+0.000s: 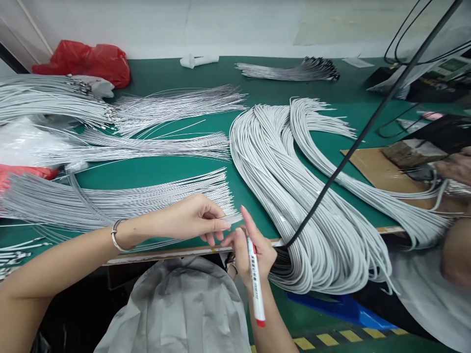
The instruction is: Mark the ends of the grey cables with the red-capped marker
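The left hand, a bangle on its wrist, pinches a few slender strands near the front edge of the green table; their exact number is hard to make out. Close beside it, the right hand grips a white marker with a red lower end, forefinger raised by the strand tips. Just beyond the left hand, thin grey wires lie fanned out. To the right, thicker pale cables droop over the edge. Farther right is a co-worker's hand; at back left sits a red bag.
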The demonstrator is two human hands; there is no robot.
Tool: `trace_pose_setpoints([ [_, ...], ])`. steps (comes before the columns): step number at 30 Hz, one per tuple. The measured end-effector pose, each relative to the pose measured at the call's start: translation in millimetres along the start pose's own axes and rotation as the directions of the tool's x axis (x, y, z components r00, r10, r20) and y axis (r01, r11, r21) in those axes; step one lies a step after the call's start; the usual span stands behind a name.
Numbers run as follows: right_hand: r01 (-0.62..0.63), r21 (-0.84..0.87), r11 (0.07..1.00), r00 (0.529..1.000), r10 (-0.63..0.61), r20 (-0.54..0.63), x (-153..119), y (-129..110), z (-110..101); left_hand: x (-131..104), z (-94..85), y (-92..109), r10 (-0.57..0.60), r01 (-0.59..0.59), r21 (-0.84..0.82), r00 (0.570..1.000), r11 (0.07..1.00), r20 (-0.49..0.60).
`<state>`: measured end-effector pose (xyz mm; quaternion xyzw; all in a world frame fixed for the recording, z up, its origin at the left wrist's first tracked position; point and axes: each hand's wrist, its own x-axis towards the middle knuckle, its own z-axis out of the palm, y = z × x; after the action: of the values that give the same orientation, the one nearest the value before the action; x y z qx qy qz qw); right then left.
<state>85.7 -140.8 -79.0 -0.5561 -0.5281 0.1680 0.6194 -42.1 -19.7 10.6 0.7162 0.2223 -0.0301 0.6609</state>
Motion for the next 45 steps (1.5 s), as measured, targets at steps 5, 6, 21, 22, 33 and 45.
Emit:
trace_pose_setpoints([
  [5,-0.011,-0.070,0.997,0.998,0.006,-0.068,-4,-5,13,2,0.5,-2,0.001,-0.002,-0.018,0.999,1.000,-0.034],
  [6,-0.014,-0.073,0.997,0.998,0.009,-0.061,-4,-5,13,2,0.5,-3,0.003,-0.004,-0.023,0.999,1.000,-0.039],
  [21,0.156,-0.220,0.963,0.987,-0.158,0.008,-5,-1,9,3,-0.4,-15,0.004,-0.008,-0.041,0.996,0.999,-0.089],
  [22,0.141,-0.197,0.970,0.990,-0.142,0.007,-5,0,8,3,-0.6,-14,0.007,-0.010,-0.044,0.996,0.999,-0.089],
  [33,0.142,-0.152,0.978,0.989,-0.136,0.048,2,0,-6,5,0.4,-4,0.024,-0.028,-0.054,0.997,0.998,-0.071],
  [45,0.151,-0.255,0.955,0.986,-0.163,-0.025,-2,-6,6,4,1.8,-3,0.024,-0.028,-0.040,0.994,0.999,-0.104],
])
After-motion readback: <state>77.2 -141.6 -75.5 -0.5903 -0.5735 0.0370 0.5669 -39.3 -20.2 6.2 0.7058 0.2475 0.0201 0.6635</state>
